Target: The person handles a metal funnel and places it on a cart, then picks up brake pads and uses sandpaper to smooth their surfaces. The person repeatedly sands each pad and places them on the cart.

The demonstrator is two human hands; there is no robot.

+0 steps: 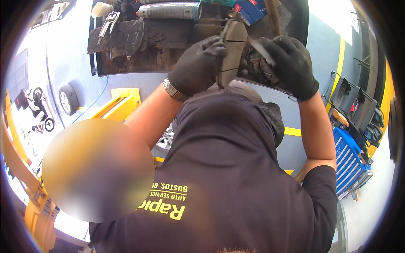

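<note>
My left hand [198, 65], in a black glove, grips a grey brake pad [233, 52] by its edge. The pad stands upright, with dark grooves across its friction face. To its right, my gloved right hand [291, 63] is closed on a thin, flat, light grey piece [262, 51]; whether it is sandpaper or a blade I cannot tell. Its tip points toward the pad, slightly apart from it. A second brake pad [135, 39] lies on the worn, dark workbench [168, 55], left of my left hand.
Along the bench's far side are a spray can [169, 10], a white cup [101, 9], a metal tool [109, 26], a blue-and-red box [252, 10] and a wooden handle [273, 17]. A tire [68, 99] stands left; a blue tool cart [350, 158] stands right.
</note>
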